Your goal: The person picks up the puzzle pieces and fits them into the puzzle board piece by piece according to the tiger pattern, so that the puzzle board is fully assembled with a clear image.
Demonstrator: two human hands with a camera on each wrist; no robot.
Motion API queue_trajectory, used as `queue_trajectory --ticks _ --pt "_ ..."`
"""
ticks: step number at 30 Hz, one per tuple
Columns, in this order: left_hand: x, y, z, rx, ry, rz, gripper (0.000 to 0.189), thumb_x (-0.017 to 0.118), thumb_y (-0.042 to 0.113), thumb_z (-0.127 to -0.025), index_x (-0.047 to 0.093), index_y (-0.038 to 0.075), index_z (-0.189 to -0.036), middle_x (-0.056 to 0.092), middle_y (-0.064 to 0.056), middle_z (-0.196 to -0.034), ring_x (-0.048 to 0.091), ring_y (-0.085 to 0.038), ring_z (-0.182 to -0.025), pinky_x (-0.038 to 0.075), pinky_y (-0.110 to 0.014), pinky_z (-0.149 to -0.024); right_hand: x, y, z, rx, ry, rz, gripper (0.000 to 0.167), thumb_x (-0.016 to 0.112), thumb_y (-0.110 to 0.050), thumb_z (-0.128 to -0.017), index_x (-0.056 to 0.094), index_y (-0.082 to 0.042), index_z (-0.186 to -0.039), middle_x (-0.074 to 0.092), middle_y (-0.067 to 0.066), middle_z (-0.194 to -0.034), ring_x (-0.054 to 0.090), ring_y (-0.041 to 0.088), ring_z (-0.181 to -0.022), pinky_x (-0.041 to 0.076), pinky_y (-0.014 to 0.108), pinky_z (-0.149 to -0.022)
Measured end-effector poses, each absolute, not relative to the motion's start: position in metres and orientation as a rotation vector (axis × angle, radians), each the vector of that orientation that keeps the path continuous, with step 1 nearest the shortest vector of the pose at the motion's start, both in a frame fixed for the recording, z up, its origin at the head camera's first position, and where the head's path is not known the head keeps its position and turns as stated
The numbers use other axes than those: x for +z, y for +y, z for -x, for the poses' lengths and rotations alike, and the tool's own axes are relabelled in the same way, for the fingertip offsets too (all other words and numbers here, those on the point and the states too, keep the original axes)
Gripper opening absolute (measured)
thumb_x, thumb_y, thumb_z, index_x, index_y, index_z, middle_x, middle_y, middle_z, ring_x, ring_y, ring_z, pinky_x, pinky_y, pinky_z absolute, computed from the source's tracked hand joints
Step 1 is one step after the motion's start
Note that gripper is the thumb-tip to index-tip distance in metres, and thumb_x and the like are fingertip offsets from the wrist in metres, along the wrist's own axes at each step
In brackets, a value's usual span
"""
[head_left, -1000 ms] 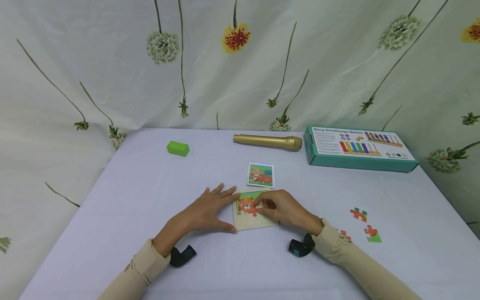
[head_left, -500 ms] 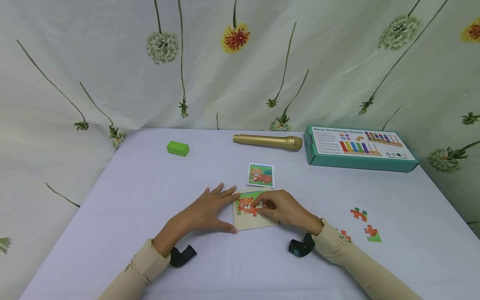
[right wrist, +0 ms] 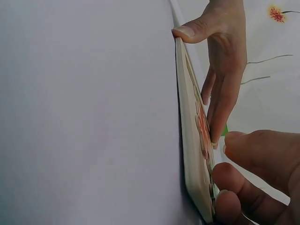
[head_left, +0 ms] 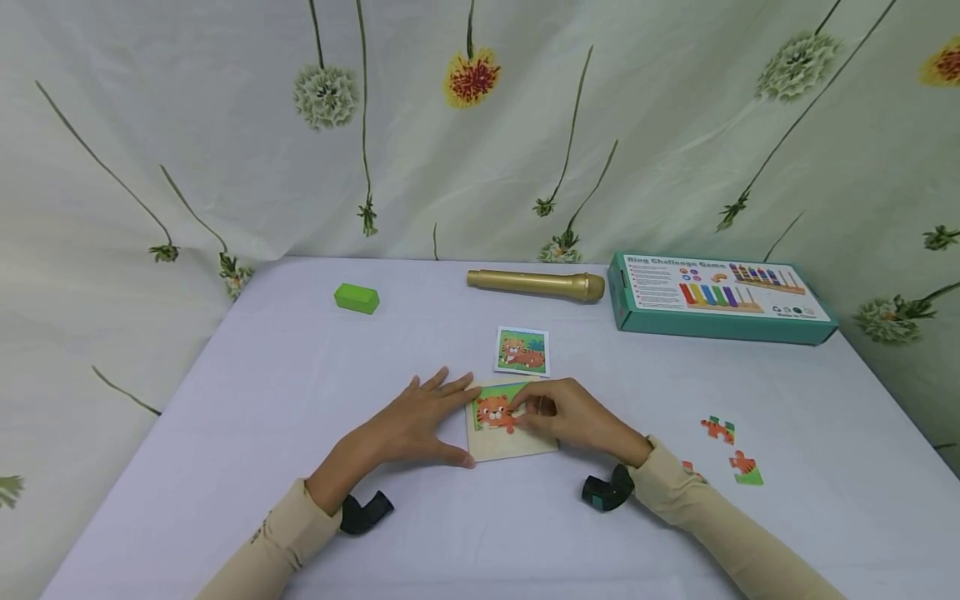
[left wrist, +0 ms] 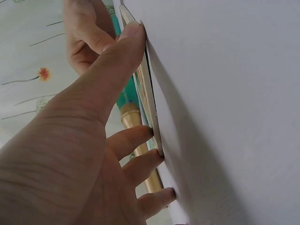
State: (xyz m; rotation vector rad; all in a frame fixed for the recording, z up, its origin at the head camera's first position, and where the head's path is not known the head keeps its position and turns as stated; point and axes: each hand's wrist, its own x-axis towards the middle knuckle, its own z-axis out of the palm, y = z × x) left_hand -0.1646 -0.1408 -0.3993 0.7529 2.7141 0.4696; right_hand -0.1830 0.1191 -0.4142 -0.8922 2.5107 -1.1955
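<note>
A pale cloth [head_left: 420, 158] printed with long-stemmed flowers [head_left: 326, 97] hangs behind; faint creases cross it. A white-covered table [head_left: 225, 400] stands before it; the light is soft.

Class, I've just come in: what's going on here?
A person is working on a tiger jigsaw puzzle on a wooden board. The spread left hand touches the board's left side; the right hand bends over its right part, and whether it holds a piece is hidden. The tiger's face shows; three jigsaw pieces lie loose to the right, one partly hidden. A tiger picture card lies beyond the board.
</note>
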Motion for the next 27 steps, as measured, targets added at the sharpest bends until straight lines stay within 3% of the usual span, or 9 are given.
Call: queue_trajectory --ticks 15,27 --pt "-0.399 -0.140 0.164 0.452 2.714 -0.745 0.094 0.077 0.058 -0.070 0.038 0.024 -0.148 0.024 0.006 -0.158 0.009 -0.030 -0.148 0.009 -0.058 -0.116 -0.400 0.140 0.178 -1.234 2.516 0.871 0.018 0.068 -0.016 -0.090 0.071 -0.010 -0.106 0.060 -0.004 -0.080 0.053 0.012 -0.074 0.048 0.023 -0.065" --pt "-0.399 -0.140 0.163 0.460 2.719 -0.747 0.094 0.078 0.056 -0.070 0.038 0.024 -0.148 0.025 0.004 -0.158 0.008 -0.030 -0.148 0.009 -0.059 -0.115 -0.391 0.181 0.171 -1.265 2.583 0.679 0.019 0.066 -0.017 -0.091 0.069 -0.010 -0.109 0.061 -0.001 -0.083 0.057 0.016 -0.077 0.051 0.026 -0.070"
